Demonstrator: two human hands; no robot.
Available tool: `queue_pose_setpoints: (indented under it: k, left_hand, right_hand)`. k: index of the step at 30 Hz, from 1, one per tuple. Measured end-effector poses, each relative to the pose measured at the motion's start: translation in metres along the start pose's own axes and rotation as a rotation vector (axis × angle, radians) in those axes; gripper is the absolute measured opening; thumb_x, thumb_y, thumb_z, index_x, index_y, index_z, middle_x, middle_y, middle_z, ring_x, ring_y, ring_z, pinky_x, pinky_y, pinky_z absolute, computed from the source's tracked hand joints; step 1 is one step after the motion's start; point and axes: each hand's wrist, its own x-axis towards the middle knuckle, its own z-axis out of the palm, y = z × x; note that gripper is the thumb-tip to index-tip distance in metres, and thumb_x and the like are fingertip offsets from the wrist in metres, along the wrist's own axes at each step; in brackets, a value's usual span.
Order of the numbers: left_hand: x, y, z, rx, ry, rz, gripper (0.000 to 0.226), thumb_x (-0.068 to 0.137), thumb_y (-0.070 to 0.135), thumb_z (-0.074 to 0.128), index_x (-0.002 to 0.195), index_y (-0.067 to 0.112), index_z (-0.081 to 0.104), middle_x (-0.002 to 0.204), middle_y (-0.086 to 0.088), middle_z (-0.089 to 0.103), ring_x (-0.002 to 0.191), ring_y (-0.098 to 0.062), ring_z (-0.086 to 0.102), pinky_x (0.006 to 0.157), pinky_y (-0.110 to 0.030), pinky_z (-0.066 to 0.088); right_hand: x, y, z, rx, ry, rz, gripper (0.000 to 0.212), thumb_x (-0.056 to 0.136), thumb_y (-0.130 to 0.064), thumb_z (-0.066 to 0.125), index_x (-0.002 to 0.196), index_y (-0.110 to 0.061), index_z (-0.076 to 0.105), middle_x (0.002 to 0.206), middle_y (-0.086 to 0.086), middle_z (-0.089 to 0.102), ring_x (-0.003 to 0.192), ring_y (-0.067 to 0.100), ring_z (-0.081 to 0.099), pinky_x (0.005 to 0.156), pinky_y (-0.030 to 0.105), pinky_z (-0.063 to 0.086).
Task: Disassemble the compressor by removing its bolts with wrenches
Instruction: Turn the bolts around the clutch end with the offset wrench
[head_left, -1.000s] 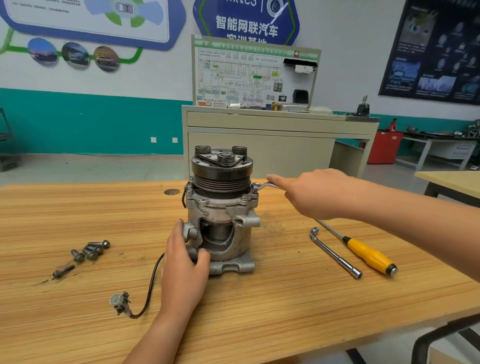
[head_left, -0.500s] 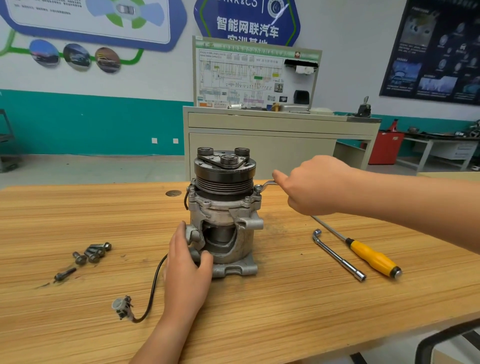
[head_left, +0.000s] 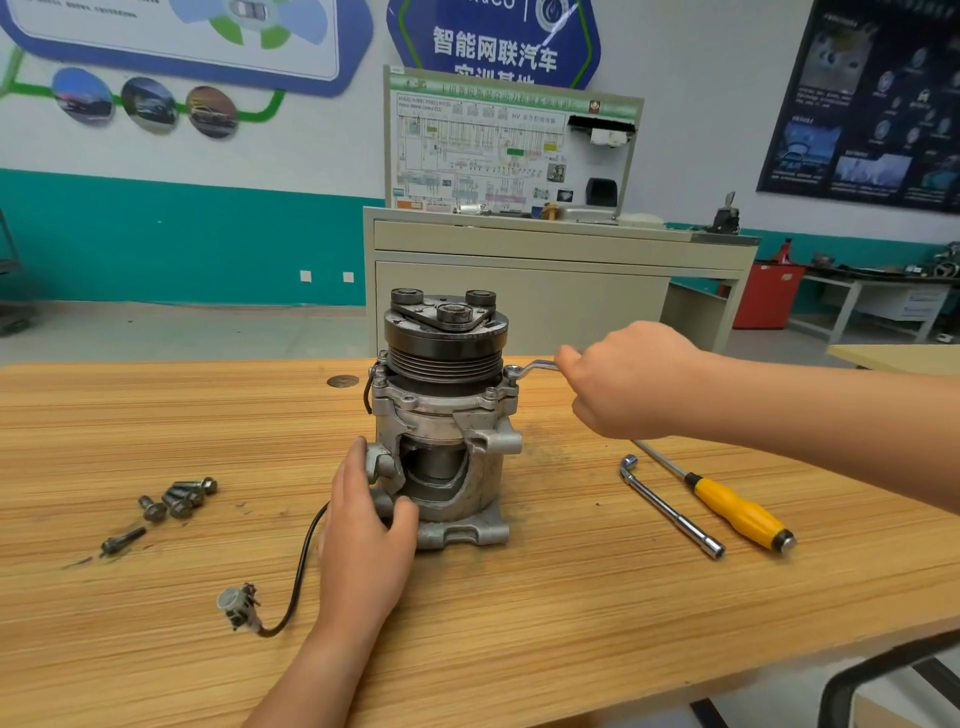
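The grey metal compressor (head_left: 457, 415) stands upright on the wooden table (head_left: 519, 613), black pulley on top. My left hand (head_left: 363, 530) grips its lower left side, thumb on the base. My right hand (head_left: 628, 379) grips the handle of a silver ring wrench (head_left: 530, 370). The wrench's ring sits over a bolt at the compressor's upper right flange. Most of the handle is hidden inside my fist.
Several loose bolts (head_left: 176, 499) lie at the left of the table. A black cable with a grey connector (head_left: 236, 605) trails from the compressor. An L-shaped socket wrench (head_left: 670, 506) and a yellow-handled screwdriver (head_left: 737, 512) lie to the right. A cabinet stands behind the table.
My right hand has swung the wrench handle away from me and curled its pointing finger into a fist. The left hand stays on the compressor.
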Motion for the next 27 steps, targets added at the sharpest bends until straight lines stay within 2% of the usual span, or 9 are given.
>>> queue_pose_setpoints:
  k: [7,9,10,12,14,19,21,23,27]
  left_hand:
    - [-0.001,0.001,-0.001,-0.007,-0.006,0.002,0.07,0.089,0.011,0.053,0.149,0.024,0.018,0.152,0.008,0.025,0.137,-0.011,0.027,0.113,-0.042,0.026]
    - [-0.001,0.0,-0.002,-0.006,-0.006,0.005,0.07,0.089,0.011,0.053,0.149,0.024,0.018,0.152,0.008,0.026,0.137,-0.011,0.027,0.113,-0.041,0.026]
    - [0.0,0.0,-0.002,-0.003,-0.006,0.005,0.071,0.089,0.01,0.053,0.149,0.024,0.019,0.151,0.007,0.026,0.137,-0.012,0.028,0.113,-0.041,0.026]
    - [0.0,-0.001,-0.002,0.005,-0.005,-0.002,0.071,0.088,0.01,0.053,0.149,0.025,0.019,0.151,0.008,0.027,0.137,-0.012,0.028,0.113,-0.042,0.026]
    - [0.0,0.0,-0.003,0.01,-0.002,0.003,0.071,0.088,0.009,0.053,0.149,0.024,0.02,0.151,0.008,0.028,0.137,-0.012,0.027,0.113,-0.041,0.026]
    - [0.0,0.0,-0.003,0.036,0.002,0.008,0.07,0.088,0.01,0.053,0.149,0.024,0.02,0.151,0.007,0.028,0.138,-0.011,0.027,0.112,-0.04,0.027]
    - [0.0,0.0,-0.003,0.035,0.006,0.01,0.07,0.088,0.01,0.053,0.149,0.023,0.02,0.151,0.007,0.028,0.137,-0.011,0.028,0.111,-0.036,0.027]
    - [0.0,-0.001,-0.003,0.038,0.011,0.015,0.07,0.088,0.01,0.054,0.148,0.022,0.021,0.151,0.006,0.028,0.137,-0.011,0.027,0.109,-0.033,0.025]
    - [0.001,-0.001,-0.002,0.037,0.007,0.015,0.07,0.089,0.011,0.054,0.149,0.023,0.02,0.152,0.007,0.027,0.138,-0.01,0.026,0.11,-0.035,0.024]
  right_hand:
    - [0.024,0.014,0.02,-0.114,0.027,-0.002,0.018,0.094,-0.006,0.039,0.111,-0.007,0.042,0.058,-0.002,0.038,0.046,0.013,0.038,0.042,0.024,0.029]
    - [0.041,0.014,0.027,-0.021,0.08,0.013,0.019,0.092,-0.004,0.042,0.111,-0.007,0.045,0.07,0.0,0.05,0.062,0.018,0.052,0.064,0.028,0.046]
    - [0.05,0.014,0.033,0.012,0.128,0.001,0.021,0.092,-0.003,0.043,0.113,-0.006,0.046,0.083,0.003,0.058,0.077,0.022,0.058,0.084,0.034,0.045]
    - [0.071,0.011,0.046,0.062,0.244,-0.025,0.031,0.091,-0.002,0.043,0.121,-0.006,0.045,0.114,0.009,0.06,0.108,0.024,0.054,0.108,0.039,0.024]
    - [0.087,0.005,0.052,0.169,0.354,-0.043,0.041,0.091,0.001,0.041,0.13,-0.008,0.043,0.134,0.008,0.05,0.124,0.019,0.045,0.112,0.035,0.011]
    - [0.088,-0.004,0.054,0.462,0.498,0.016,0.037,0.094,-0.001,0.041,0.129,-0.007,0.05,0.127,0.011,0.057,0.115,0.024,0.054,0.104,0.032,0.026]
    - [0.073,-0.002,0.048,0.694,0.538,0.198,0.036,0.098,-0.011,0.038,0.133,-0.01,0.045,0.102,0.015,0.066,0.091,0.029,0.06,0.08,0.032,0.038]
    - [0.053,-0.003,0.039,0.911,0.567,0.313,0.042,0.1,-0.02,0.034,0.142,-0.012,0.03,0.072,0.008,0.059,0.064,0.026,0.055,0.057,0.033,0.038]
    - [-0.007,-0.012,0.025,0.715,0.481,0.306,0.044,0.1,-0.025,0.032,0.143,-0.021,0.024,0.053,-0.004,0.039,0.045,0.013,0.037,0.042,0.027,0.026]
